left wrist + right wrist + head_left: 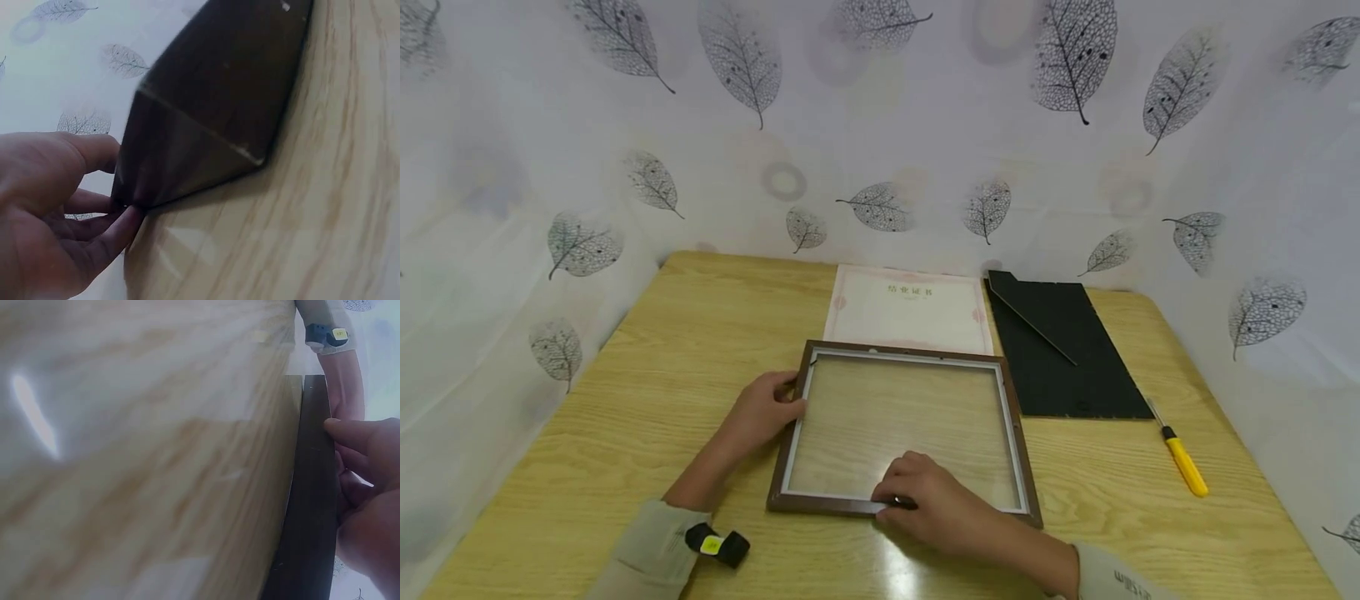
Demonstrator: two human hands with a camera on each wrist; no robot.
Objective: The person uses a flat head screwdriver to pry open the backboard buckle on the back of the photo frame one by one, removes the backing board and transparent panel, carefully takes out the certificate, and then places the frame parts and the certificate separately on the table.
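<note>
A brown picture frame (1028,467) with a pale inner lip lies on the table, wood grain showing through its middle. My left hand (758,418) grips its left side, thumb over the top edge and fingers at the outside. In the left wrist view the fingertips are right at a dark corner of the frame (212,94). My right hand (931,504) pinches the near side of the frame, fingers bent over the inner edge. The right wrist view has the thumb on the outer face of that dark side (309,487), with the other fingers partly hidden behind it.
Behind the frame lies a white certificate (910,312) with a pink border. Right of it is a black backing board (1060,383) with a stand flap. A yellow-handled screwdriver (1183,462) lies near the right edge of the wooden table (625,375). Leaf-printed cloth (880,125) surrounds the table's back and sides.
</note>
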